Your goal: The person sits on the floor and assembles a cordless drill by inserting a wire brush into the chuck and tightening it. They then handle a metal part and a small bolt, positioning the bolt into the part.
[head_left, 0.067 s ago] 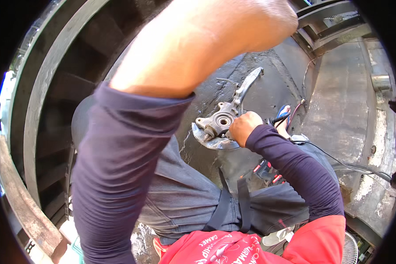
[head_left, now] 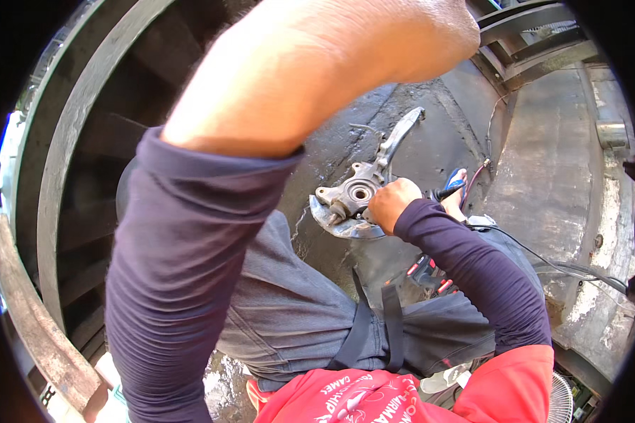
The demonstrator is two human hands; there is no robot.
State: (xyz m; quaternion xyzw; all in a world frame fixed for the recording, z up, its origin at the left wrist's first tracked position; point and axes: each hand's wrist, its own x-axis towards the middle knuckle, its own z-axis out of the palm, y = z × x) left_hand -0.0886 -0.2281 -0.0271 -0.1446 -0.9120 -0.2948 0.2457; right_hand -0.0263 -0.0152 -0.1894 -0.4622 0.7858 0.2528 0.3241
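A metal steering knuckle (head_left: 347,190), with a round hub bore and a long arm pointing away, lies on the dark wet ground ahead of me. A curved grey dust shield (head_left: 353,227) shows along its near side. My right hand (head_left: 394,204) is closed against the knuckle's right side; its fingers and whatever they grip are hidden. A black tapered piece (head_left: 441,193) shows just beyond that hand, and I cannot tell whether it is held. Close to the camera, my left hand (head_left: 437,32) is raised across the top of the view, with its fingers out of sight.
A black and red power tool (head_left: 423,271) lies beneath my right forearm. My sandalled foot (head_left: 456,189) is right of the knuckle. Black cables (head_left: 564,268) run along the right. Dark curved metal beams (head_left: 77,141) stand at left, and a fan (head_left: 561,398) at lower right.
My left forearm has shifted slightly left. My right hand stays at the knuckle.
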